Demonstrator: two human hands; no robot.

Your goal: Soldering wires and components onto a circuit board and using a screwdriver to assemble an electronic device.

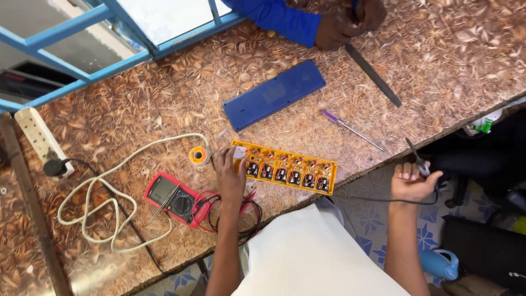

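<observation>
White lap cloth [312,257] hides the bench [466,60] edge | left hand [230,175] flat, fingers spread on orange strip's [287,167] left end | right hand [412,183] closed round soldering iron [417,159] off bench | co-worker's hands [350,22] cut off at top

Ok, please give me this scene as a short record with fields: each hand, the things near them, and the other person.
left hand: fingers rest on end of orange socket strip
right hand: holds soldering iron, off the table edge
beside left hand: red multimeter, solder spool
farther: blue cover, purple screwdriver
other person: blue sleeve
</observation>
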